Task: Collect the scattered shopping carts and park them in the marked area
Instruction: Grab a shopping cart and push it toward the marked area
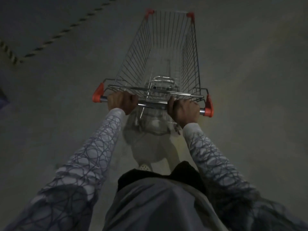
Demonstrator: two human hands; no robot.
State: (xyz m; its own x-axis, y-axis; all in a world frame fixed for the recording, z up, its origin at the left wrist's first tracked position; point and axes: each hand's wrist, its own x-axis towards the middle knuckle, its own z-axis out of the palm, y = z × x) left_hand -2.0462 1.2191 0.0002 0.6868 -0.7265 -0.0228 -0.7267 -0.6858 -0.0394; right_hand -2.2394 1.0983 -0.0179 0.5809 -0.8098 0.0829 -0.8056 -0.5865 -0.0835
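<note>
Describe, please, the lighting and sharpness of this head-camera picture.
Head view: dim grey light, no glare; floor and shoe below the cart are blurred; left hand and right hand on the handle read fairly sharp; wide-angle distortion stretches the sleeves.

- Left hand (122,102) curls knuckles-up round the cart handle (152,105), near its left end.
- Right hand (184,110) grips the same bar near its right end.
- Both sleeved arms (93,155) reach forward, nearly straight, wrists bare.

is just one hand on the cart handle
No, the left hand and the right hand both grip the handle of the shopping cart.
</note>
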